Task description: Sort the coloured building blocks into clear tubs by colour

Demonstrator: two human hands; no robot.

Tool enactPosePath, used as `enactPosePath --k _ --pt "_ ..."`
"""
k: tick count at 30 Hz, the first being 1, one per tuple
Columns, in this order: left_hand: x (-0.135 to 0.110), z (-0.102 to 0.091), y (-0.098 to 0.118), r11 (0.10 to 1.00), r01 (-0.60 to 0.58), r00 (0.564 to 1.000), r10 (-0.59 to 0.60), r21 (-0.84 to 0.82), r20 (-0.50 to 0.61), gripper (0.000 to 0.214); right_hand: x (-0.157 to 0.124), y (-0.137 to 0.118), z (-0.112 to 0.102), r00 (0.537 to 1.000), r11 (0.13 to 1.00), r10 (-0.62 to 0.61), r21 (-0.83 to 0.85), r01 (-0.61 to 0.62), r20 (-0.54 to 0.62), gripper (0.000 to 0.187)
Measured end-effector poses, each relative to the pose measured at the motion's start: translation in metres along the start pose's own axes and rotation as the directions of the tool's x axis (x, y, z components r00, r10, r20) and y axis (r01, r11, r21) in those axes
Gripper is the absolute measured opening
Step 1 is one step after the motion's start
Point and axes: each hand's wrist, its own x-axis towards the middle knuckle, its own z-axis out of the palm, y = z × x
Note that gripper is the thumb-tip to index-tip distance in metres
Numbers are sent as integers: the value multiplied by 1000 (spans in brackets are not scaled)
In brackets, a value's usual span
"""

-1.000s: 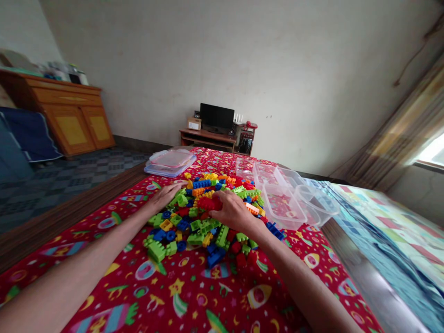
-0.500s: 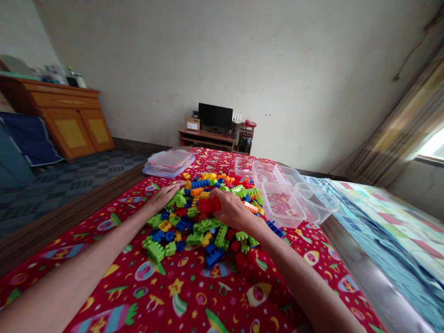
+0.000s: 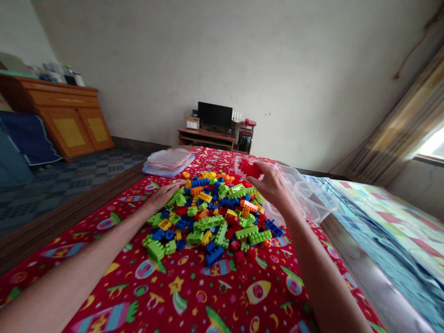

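Note:
A heap of toy building blocks (image 3: 208, 222) in green, blue, yellow, orange and red is spread over the red patterned cloth (image 3: 173, 300). My right hand (image 3: 270, 182) is closed on a red building block (image 3: 250, 168), raised above the heap's far right side. Motion blurs the block, so whether it is one piece or several is unclear. Behind and beneath that hand are clear plastic containers (image 3: 314, 203), partly covered by it. At the heap's left edge my left hand (image 3: 166, 193) lies with fingers stretched out, touching the blocks and holding nothing I can see.
Stacked plastic lids (image 3: 169, 162) lie at the table's far left. A bed with a patchwork cover (image 3: 385, 203) adjoins the right side. Beyond the table are a desk with a monitor (image 3: 215, 115) and a wooden cabinet (image 3: 65, 118).
My right hand has lifted the red block from the middle of the heap and carried it right and away, toward the clear containers. The left hand has barely moved.

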Motion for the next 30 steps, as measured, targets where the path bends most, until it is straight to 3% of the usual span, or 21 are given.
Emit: enactPosePath --k 2,5,10,12,16,20,23,26,30 --pt "0 0 0 1000 -4 1000 4 -4 -4 88 2 23 -13 994 984 107 -141 -107 -10 38" --pt "0 0 -1 1000 -17 1000 17 -4 -13 90 -2 55 -23 960 919 264 -329 -220 96 32" --pt "0 0 0 1000 -17 1000 17 1 -11 89 -9 81 -22 887 846 395 -471 -250 238 37" --pt "0 -1 1 1000 -15 1000 15 -3 -12 90 -7 80 -21 907 864 362 -445 -238 218 39" --pt "0 -1 1 1000 -14 1000 14 3 -16 89 0 60 -16 966 949 175 -293 -114 189 33" --pt "1 0 -1 1000 -22 1000 22 -5 -18 87 -1 36 5 970 983 27 -182 18 241 28" --pt "0 0 -1 1000 -20 1000 20 -16 -20 86 -9 27 25 964 981 -49 -167 95 261 37" --pt "1 0 -1 1000 -17 1000 17 -13 -15 88 -16 23 36 943 977 -65 -172 126 325 41" --pt "2 0 -2 1000 -10 1000 10 4 -13 90 -18 18 34 933 971 2 -224 84 359 36"
